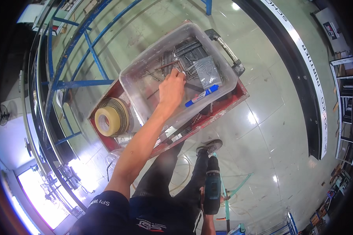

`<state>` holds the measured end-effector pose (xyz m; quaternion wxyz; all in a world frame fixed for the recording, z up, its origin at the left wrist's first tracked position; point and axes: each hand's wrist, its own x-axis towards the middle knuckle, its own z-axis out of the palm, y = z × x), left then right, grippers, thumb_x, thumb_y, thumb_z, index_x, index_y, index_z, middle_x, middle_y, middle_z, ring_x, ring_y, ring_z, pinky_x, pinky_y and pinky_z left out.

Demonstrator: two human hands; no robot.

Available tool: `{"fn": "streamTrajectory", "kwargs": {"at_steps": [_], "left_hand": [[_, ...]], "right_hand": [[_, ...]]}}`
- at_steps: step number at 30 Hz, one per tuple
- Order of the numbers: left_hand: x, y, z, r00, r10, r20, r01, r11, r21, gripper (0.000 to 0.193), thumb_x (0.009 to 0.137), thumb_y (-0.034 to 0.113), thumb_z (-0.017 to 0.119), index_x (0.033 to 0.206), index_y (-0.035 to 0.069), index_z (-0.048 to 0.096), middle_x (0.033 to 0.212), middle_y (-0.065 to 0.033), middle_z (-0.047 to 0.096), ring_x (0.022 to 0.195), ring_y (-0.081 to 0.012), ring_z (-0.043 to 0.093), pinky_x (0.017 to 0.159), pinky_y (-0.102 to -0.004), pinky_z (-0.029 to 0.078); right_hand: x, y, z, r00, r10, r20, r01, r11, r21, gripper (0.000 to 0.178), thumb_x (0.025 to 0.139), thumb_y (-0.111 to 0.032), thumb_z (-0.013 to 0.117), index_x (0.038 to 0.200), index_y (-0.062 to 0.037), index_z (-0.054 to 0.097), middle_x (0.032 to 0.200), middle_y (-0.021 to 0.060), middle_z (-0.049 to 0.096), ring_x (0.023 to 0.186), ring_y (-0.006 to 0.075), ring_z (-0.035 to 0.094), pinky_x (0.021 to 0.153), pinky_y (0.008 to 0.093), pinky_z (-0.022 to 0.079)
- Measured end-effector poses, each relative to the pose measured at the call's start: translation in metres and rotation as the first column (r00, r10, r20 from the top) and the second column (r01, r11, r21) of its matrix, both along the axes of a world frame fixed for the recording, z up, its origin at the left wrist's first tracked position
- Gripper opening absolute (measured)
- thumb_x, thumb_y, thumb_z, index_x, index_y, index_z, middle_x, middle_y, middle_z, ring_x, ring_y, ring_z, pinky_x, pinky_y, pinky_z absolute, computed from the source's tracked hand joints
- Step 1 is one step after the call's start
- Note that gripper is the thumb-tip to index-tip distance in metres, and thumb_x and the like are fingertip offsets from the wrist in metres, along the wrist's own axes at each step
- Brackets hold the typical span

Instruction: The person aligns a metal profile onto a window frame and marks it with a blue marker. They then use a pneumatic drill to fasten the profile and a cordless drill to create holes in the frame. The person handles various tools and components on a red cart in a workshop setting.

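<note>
My left hand (171, 88) reaches down into a clear plastic bin (125, 80), fingers curled together among loose screws (189, 69). Whatever its fingertips pinch is hidden. Beside the fingers lie a thin reddish-brown rod (166, 65) and dark strips (189, 49). A small clear plastic bag (208, 71) rests at the right of the bin's contents, and a blue and white marker (202, 96) lies near that side's wall. Low at my right side, my right hand (202, 197) is wrapped round a dark teal cordless drill (212, 184), its nose pointing away from me.
The bin sits in a worn red tray (223, 111) with tape rolls (108, 121) at its left. Blue metal frames (82, 84) stand at the left. A long black profile (298, 78) curves along the right. My shoe (211, 146) is just below the tray.
</note>
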<state>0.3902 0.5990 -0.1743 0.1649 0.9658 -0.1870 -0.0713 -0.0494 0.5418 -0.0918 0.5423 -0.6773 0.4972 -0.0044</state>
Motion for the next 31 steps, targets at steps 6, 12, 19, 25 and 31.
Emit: {"fn": "streamTrajectory", "kwargs": {"at_steps": [6,12,19,25,31], "left_hand": [[0.0,0.017,-0.004,0.998,-0.043,0.036,0.045,0.997,-0.069,0.015,0.096,0.01,0.066,0.109,0.003,0.06,0.107,-0.016,0.063,0.098,-0.0382,0.066,0.081,-0.0492,0.055],[-0.016,0.016,0.055,0.974,0.018,-0.226,-0.1,0.928,-0.359,0.011,0.098,0.003,0.064,0.109,0.0,0.063,0.11,-0.015,0.065,0.098,-0.0298,0.067,0.084,-0.0407,0.053],[-0.054,0.005,0.13,0.861,-0.279,-0.425,-0.288,0.422,-0.86,0.013,0.096,-0.001,0.07,0.108,0.002,0.072,0.114,-0.0073,0.063,0.103,-0.0167,0.062,0.091,-0.0339,0.052],[-0.086,-0.058,0.152,0.533,-0.648,-0.544,-0.689,0.041,-0.724,0.027,0.102,0.022,0.064,0.128,0.02,0.066,0.133,-0.0024,0.063,0.143,-0.0414,0.047,0.118,-0.073,0.035],[-0.139,-0.116,0.181,0.155,-0.682,-0.715,-0.914,0.175,-0.365,0.052,0.109,0.027,0.055,0.157,0.015,0.041,0.128,0.0037,0.065,0.121,-0.0211,0.065,0.108,-0.0542,0.052]], "right_hand": [[-0.003,-0.007,0.006,0.987,0.086,-0.136,-0.089,0.996,-0.018,0.028,0.086,-0.026,0.082,0.102,-0.0052,0.071,0.088,0.0075,0.072,0.08,0.0244,0.066,0.078,0.0406,0.046],[-0.031,-0.001,-0.01,0.965,0.184,-0.186,-0.223,0.95,-0.217,0.025,0.083,-0.016,0.085,0.095,-0.0023,0.068,0.085,0.0053,0.07,0.076,0.019,0.067,0.074,0.0381,0.05],[-0.055,0.0,-0.006,0.956,0.231,-0.179,-0.273,0.923,-0.272,0.039,0.083,-0.02,0.087,0.11,-0.005,0.063,0.09,0.0077,0.069,0.087,0.0263,0.066,0.081,0.0401,0.046],[-0.01,-0.029,0.045,0.997,0.036,-0.069,-0.056,0.952,-0.301,0.019,0.093,-0.019,0.075,0.106,-0.0041,0.073,0.098,0.0108,0.074,0.09,0.0292,0.07,0.081,0.0421,0.054],[-0.07,-0.04,0.014,0.788,-0.112,-0.606,0.217,0.971,0.103,0.011,0.095,-0.01,0.071,0.103,-0.0053,0.077,0.1,0.009,0.076,0.092,0.0245,0.073,0.081,0.0364,0.056]]}}
